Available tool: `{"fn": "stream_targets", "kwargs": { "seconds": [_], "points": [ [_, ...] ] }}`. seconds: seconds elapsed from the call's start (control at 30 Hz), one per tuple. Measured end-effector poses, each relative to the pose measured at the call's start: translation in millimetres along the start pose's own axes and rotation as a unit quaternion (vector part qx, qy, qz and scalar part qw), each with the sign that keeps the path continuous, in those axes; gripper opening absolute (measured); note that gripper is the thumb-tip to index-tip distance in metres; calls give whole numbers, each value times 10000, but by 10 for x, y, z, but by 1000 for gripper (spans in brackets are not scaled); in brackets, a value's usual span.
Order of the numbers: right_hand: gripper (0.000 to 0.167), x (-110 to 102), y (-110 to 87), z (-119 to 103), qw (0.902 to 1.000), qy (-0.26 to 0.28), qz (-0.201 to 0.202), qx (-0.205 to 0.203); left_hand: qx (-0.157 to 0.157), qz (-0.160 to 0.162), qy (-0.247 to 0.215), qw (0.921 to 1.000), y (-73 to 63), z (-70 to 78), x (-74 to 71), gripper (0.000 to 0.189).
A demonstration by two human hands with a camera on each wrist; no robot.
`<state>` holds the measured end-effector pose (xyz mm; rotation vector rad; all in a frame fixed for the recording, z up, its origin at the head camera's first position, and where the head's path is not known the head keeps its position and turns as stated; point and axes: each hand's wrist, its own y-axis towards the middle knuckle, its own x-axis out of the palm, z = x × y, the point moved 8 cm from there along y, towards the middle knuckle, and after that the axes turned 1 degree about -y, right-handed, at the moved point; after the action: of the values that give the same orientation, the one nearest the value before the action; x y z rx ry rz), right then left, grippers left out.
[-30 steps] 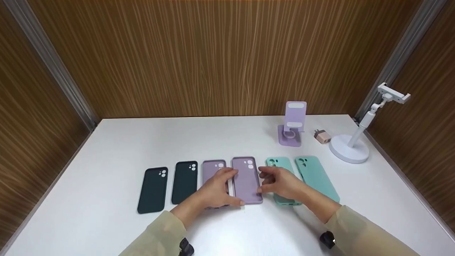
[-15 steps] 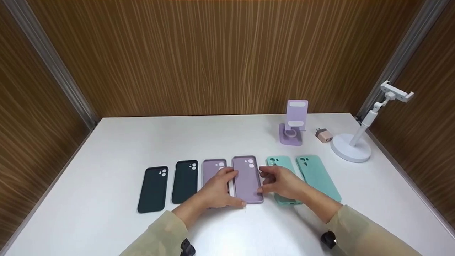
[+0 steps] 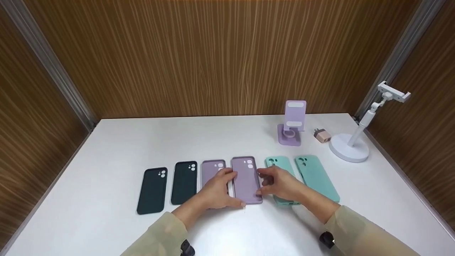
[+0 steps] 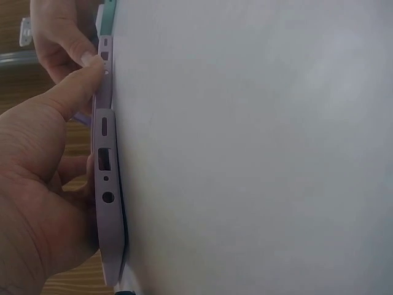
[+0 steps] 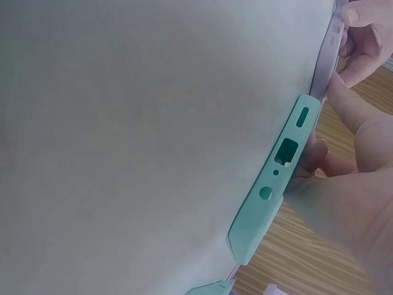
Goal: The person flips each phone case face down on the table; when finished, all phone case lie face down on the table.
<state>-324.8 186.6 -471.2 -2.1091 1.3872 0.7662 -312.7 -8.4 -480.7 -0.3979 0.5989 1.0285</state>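
Note:
In the head view, a lilac phone case point(image 3: 245, 185) lies on the white table between both hands. My left hand point(image 3: 217, 190) has its fingertips at the case's left edge and its thumb at the bottom edge. The right hand point(image 3: 282, 184) holds the right edge with thumb and bent index finger. A second lilac phone case point(image 3: 209, 170) is partly hidden under my left hand; its lower end with port cutouts shows in the left wrist view. A green phone case point(image 3: 280, 162) lies partly beneath the right hand, its cutouts facing the right wrist view.
Another green phone case point(image 3: 318, 177) lies at the right end of the row. Two black phone cases, one outer point(image 3: 152, 192) and one inner point(image 3: 184, 183), lie at left. Behind stand a purple phone stand point(image 3: 295, 115), a plug adapter point(image 3: 322, 136) and a white stand point(image 3: 350, 153).
The right index fingertip has slid slightly down along the lilac case's right edge. Both hands otherwise keep their places, and the row of cases looks unchanged.

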Motion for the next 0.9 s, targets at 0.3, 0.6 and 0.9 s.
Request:
{"fn": "stream_targets", "kwargs": {
  "seconds": [0.3,0.6,0.9],
  "points": [
    [61,-5,-16,-13,9996,-232,79,105,8,3,34,10000,-4,-13,2,106],
    [53,-16,-18,-20,9996,-158,95,207,69,-5,46,10000,4,-3,-2,106],
    [48,-66,-72,-95,9991,-199,310,-205,122,-16,51,9999,11,13,-13,107]
  ]
}}
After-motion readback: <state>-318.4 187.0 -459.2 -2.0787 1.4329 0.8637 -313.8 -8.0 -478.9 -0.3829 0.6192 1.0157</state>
